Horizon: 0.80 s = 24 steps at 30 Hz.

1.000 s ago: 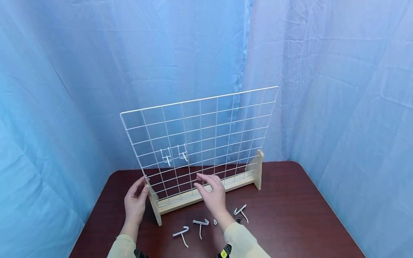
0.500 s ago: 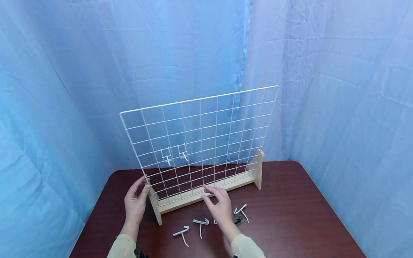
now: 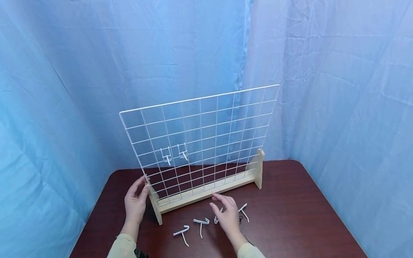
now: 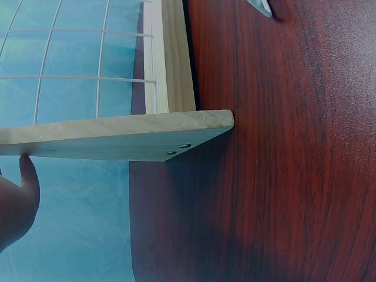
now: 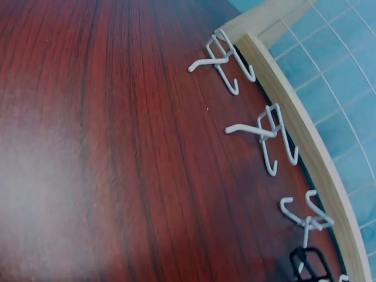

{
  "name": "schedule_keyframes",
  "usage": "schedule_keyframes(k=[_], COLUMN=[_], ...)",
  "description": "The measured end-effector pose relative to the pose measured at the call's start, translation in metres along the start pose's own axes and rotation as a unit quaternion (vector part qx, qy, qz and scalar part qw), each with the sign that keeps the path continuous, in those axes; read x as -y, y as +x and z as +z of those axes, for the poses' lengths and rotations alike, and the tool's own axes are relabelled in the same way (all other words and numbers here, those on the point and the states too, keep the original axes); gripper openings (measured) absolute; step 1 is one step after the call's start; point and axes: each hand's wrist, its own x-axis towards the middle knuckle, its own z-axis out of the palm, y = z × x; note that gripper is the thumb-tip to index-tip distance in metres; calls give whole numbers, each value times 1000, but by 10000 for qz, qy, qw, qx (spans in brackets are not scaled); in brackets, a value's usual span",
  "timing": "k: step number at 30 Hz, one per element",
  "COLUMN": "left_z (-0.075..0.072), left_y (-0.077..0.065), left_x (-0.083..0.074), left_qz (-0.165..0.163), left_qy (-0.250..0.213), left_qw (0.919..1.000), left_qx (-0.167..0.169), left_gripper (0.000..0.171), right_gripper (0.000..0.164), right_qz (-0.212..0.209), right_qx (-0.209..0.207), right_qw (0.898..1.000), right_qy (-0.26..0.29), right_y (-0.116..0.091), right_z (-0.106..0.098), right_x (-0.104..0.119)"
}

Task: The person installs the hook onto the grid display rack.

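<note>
A white wire grid panel (image 3: 209, 107) stands upright in a pale wooden stand (image 3: 206, 191). My left hand (image 3: 134, 202) holds the stand's left end, thumb and fingers at the top of the wooden side piece (image 4: 117, 129) beside the grid's edge. Two white wire hooks (image 3: 166, 158) hang side by side on the grid's left half. My right hand (image 3: 228, 216) hovers over the loose hooks, thumb and fingers apart with nothing between them. Below it lie white double-prong hooks (image 5: 270, 138) and a black hook (image 5: 308, 261); the hand partly hides some in the head view.
Several loose hooks lie in a row on the dark red wood table (image 3: 300, 208), in front of the stand. The leftmost hook (image 3: 181, 233) lies closest to the front. Blue curtains (image 3: 193, 53) surround the table at the back and sides.
My right hand has drawn back from in front of the grid, down and to the right, to above the loose hooks. The left hand stays at the stand's left end.
</note>
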Motion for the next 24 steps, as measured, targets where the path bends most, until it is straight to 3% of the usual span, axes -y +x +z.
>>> schedule_keyframes(k=[13, 24], left_z=[0, 0], left_y=[0, -1], left_x=[0, 0], left_qz=[-58, -67], left_qy=[248, 252], left_qw=[9997, 9997], left_qx=[-43, -22], left_gripper=[36, 36], right_gripper=[46, 45], right_qz=[-149, 18], right_qx=[-361, -687], right_qw=[9992, 9969], right_qy=[-119, -377], right_y=[-12, -19], right_z=[-32, -63], right_x=[-28, -47])
